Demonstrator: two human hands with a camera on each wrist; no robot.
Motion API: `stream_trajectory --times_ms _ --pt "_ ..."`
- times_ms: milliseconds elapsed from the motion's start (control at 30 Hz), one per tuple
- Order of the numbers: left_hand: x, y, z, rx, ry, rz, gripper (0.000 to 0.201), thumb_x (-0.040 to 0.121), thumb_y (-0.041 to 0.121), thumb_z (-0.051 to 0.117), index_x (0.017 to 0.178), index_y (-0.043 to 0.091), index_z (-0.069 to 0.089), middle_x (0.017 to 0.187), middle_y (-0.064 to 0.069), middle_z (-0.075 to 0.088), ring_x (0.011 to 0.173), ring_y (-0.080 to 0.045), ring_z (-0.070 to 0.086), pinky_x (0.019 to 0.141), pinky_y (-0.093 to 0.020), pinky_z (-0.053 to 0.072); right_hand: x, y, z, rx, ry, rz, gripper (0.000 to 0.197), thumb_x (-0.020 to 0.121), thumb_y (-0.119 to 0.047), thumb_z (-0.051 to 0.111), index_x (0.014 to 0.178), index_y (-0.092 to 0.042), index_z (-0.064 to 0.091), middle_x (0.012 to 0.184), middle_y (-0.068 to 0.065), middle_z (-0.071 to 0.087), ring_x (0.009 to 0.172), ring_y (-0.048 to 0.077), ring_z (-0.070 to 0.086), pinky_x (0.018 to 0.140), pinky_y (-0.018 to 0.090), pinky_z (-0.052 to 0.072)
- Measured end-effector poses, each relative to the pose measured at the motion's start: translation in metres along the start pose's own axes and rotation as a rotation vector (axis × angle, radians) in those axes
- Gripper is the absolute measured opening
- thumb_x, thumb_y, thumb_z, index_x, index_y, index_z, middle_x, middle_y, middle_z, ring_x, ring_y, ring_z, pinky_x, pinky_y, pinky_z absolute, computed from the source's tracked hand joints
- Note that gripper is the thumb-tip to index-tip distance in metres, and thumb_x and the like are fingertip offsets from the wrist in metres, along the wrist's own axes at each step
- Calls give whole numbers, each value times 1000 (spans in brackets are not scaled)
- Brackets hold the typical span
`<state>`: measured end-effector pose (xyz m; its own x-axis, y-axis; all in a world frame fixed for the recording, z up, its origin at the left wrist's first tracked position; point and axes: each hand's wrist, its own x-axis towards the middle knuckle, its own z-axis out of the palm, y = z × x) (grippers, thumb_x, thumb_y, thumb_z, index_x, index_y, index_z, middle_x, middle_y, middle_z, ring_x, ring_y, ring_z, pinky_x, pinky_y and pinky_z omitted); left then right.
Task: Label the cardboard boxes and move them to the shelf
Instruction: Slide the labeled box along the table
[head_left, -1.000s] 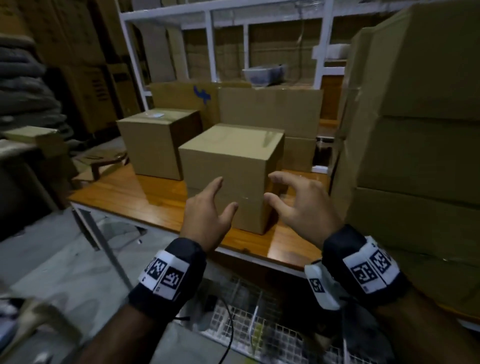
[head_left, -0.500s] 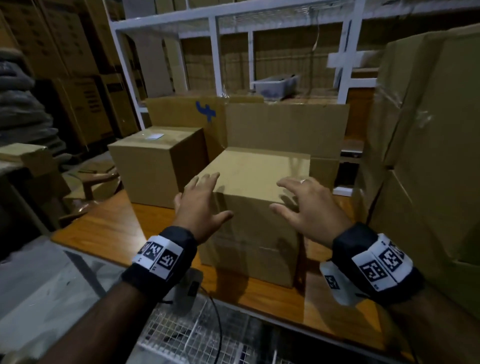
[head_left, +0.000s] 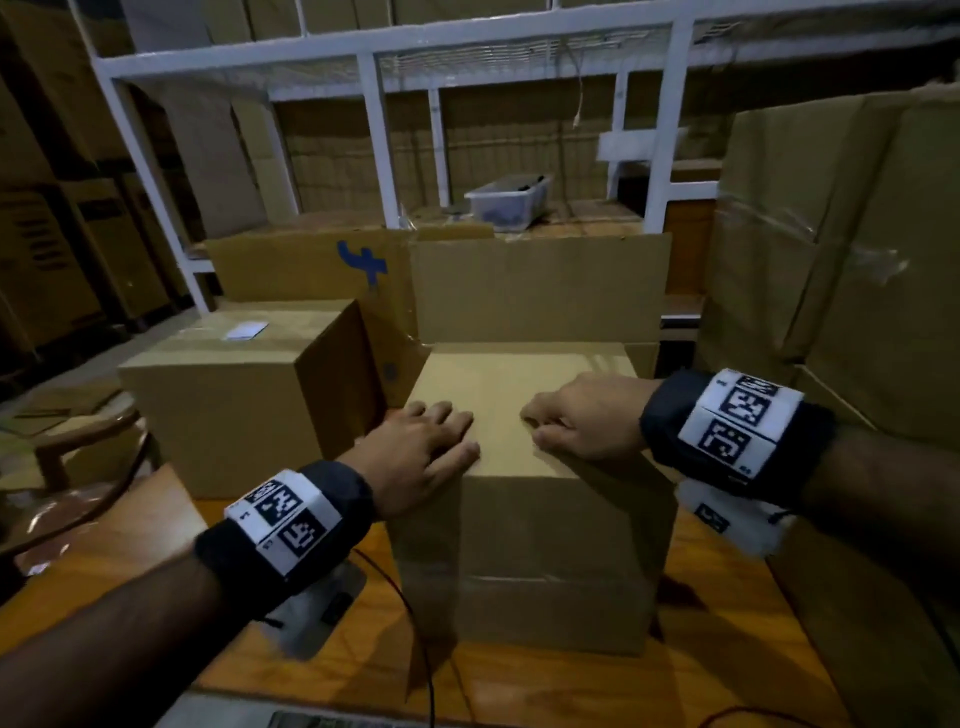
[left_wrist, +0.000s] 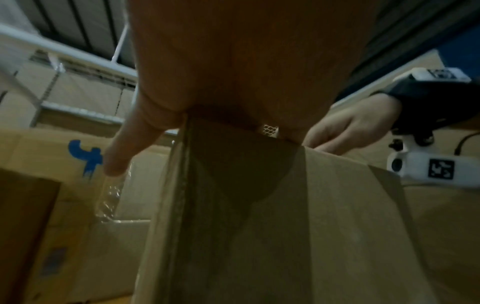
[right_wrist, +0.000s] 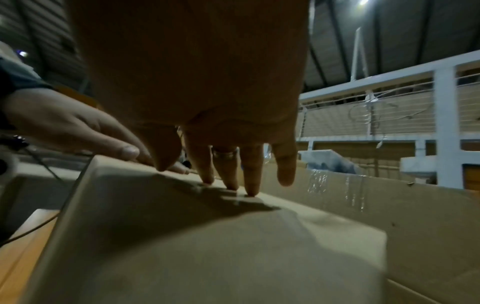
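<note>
- While both hands lie on its top, the near cardboard box (head_left: 524, 499) stands upright on the wooden surface (head_left: 717, 649) at the centre of the head view, its top showing no label.
- The left hand (head_left: 421, 457) lies flat with straight fingers over the box's near-left corner, and the right hand (head_left: 576, 423) presses bent fingertips (right_wrist: 250, 191) into the lid on the right; neither grips anything.
- The hands sit side by side on the front half of the top (the left slightly lower in frame), so the box lies directly beneath both.
- A second box (head_left: 244, 395), with a white label (head_left: 245, 330), stands middle left.
- The white shelf (head_left: 374, 135) rises behind, across the upper frame.
</note>
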<state>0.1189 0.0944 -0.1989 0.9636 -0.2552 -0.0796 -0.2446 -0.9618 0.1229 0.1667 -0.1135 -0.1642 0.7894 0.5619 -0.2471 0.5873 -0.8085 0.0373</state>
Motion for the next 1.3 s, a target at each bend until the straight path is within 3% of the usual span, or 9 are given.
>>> stream_trajectory --times_ms 200,367,533,700,800,933,1067,1167,1300 --pt "3 -9 11 -132 80 80 62 99 51 27 153 24 14 160 4 8 146 -14 3 115 -25 3 29 8 1 -66 -178 61 68 100 -54 26 154 -21 2 162 4 1 147 24 12 119 41 15" --pt "2 -11 13 -127 111 103 66 99 51 27 153 17 10 160 3 7 146 -12 1 113 -20 0 49 2 6 -45 -184 40 68 99 -56 20 153 -26 -8 161 1 -13 148 20 -4 119 44 8" --pt "2 -12 16 -133 118 109 67 99 52 25 153 17 8 161 2 5 146 -12 -1 113 -20 -3 64 10 -3 -20 -182 125 73 95 -64 20 152 -29 -10 161 1 -14 148 20 -7 117 43 3" --pt "2 -12 16 -126 131 97 68 99 53 25 153 16 6 161 1 3 146 -11 -1 113 -20 -3 69 0 -3 -25 -194 22 72 96 -61 20 152 -27 -9 160 0 -15 147 17 -7 118 42 3" --pt "2 -12 17 -137 132 89 70 98 54 25 153 16 5 161 1 2 146 -11 -1 114 -21 -2 72 8 -5 -32 -160 140 78 94 -66 19 153 -23 -9 160 3 -14 148 21 -6 117 43 5" --pt "3 -12 18 -135 140 86 71 98 55 25 153 16 4 161 0 1 146 -10 -2 112 -19 -3 72 -2 -1 -22 -175 27 72 96 -60 20 152 -26 -9 160 0 -15 147 18 -8 119 45 4" --pt "1 -12 19 -155 145 86 71 98 54 26 153 16 5 161 0 1 146 -10 -2 111 -18 -4 73 4 -4 -23 -135 137 78 93 -66 19 153 -23 -7 161 3 -12 148 21 -5 118 44 6" --pt "2 -12 20 -147 158 93 70 98 54 26 153 16 6 161 0 2 146 -10 -1 110 -18 -4 68 0 0 -12 -167 45 76 94 -64 20 153 -24 -8 161 2 -14 148 19 -8 119 46 5" --pt "2 -12 21 -150 149 86 70 98 54 25 153 15 7 161 0 3 146 -10 0 114 -20 -1 64 3 -1 -14 -128 163 82 92 -68 21 153 -21 -5 161 5 -10 148 23 -4 119 48 8"
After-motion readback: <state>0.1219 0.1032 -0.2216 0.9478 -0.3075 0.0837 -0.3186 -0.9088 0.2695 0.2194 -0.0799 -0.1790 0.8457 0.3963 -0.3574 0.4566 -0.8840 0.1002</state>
